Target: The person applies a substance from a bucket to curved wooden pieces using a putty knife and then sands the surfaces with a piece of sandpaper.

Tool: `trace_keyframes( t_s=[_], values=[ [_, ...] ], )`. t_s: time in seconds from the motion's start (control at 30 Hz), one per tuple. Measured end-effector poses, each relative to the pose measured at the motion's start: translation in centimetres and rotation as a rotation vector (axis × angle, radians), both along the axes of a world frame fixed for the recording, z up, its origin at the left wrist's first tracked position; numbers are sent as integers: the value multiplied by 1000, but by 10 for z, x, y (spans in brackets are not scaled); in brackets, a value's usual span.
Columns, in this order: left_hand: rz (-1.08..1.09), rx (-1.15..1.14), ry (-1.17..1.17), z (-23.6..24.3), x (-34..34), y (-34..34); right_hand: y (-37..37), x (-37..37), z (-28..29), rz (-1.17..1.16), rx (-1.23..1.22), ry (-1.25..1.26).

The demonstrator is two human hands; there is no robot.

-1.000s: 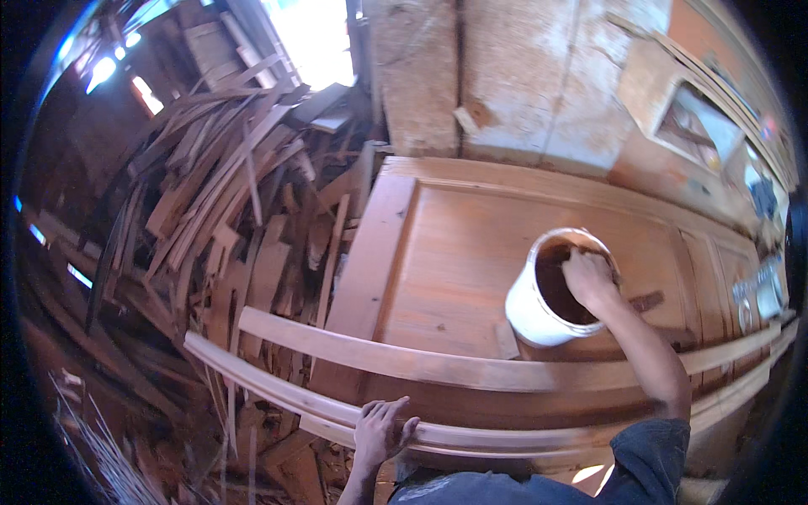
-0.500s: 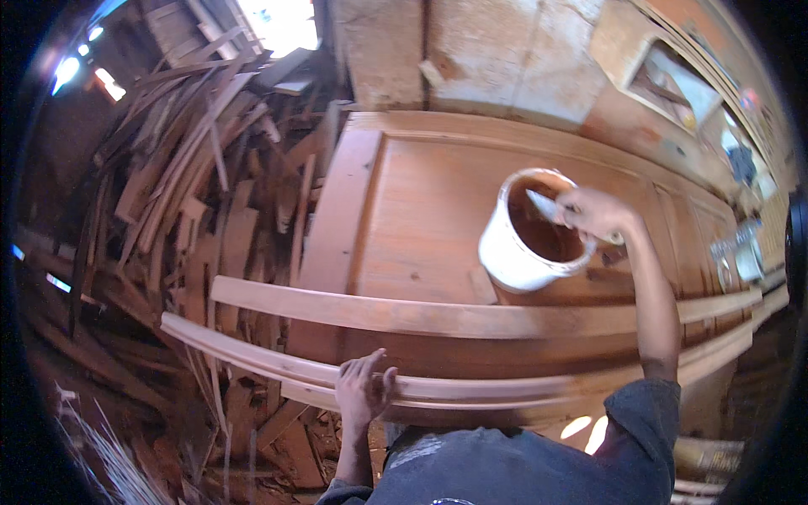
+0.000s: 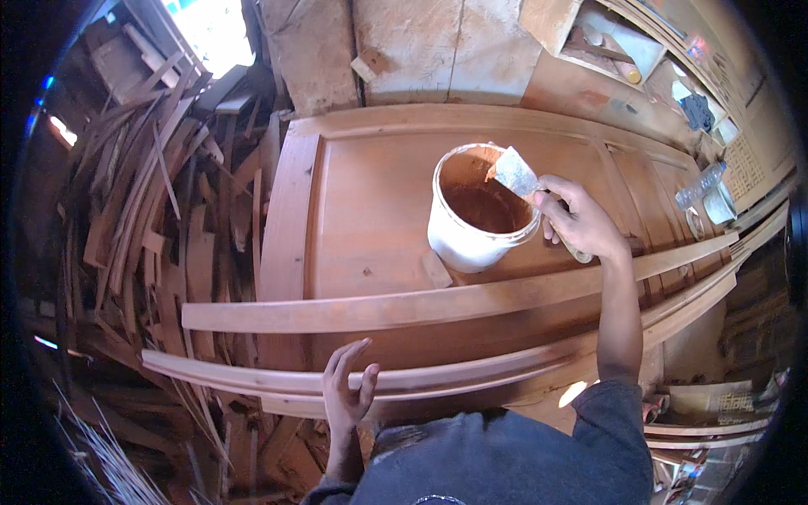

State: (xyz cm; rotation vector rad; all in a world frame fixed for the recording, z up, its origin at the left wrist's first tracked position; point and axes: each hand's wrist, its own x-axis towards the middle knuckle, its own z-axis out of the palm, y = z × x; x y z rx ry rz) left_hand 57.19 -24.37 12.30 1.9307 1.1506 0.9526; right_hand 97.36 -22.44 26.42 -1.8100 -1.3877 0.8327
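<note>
My right hand point(image 3: 581, 220) grips a putty knife point(image 3: 516, 174) by its handle. The knife's wide pale blade is over the right rim of a white bucket point(image 3: 461, 244), with a dab of orange-brown paste at its edge. More brown paste coats the bucket's inside. The bucket stands on a large panelled wooden door point(image 3: 379, 202) lying flat. Near me, my left hand point(image 3: 347, 385) is open, thumb and fingers apart, at a grooved wooden strip point(image 3: 471, 370); whether it touches the strip I cannot tell. A flat wooden strip point(image 3: 353, 313) lies across the door in front of the bucket.
A small wood block point(image 3: 436, 269) is beside the bucket's base. At the door's far right are a clear plastic bottle point(image 3: 700, 185) and a pale container point(image 3: 720, 204). Piled scrap wood point(image 3: 143, 219) fills the left side. Wall shelving point(image 3: 614, 46) stands behind on the right.
The putty knife has come up from inside the bucket to its rim, and paste now shows on the blade. My left hand's fingers have spread and lifted. The whole view has shifted.
</note>
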Motion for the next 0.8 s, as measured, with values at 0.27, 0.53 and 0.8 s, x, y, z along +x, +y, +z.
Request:
trace_keyframes(
  t_s=[0.27, 0.53, 0.8],
  values=[
    [-229, -524, -655, 24, 74, -8, -38, -91, -16, 40, 312, 456],
    [-277, -304, -648, 23, 112, -52, -73, -180, -39, -3, 435, 419],
    [5, -146, -281, 18, 67, -70, -91, -196, -80, -63, 577, 304]
  ],
)
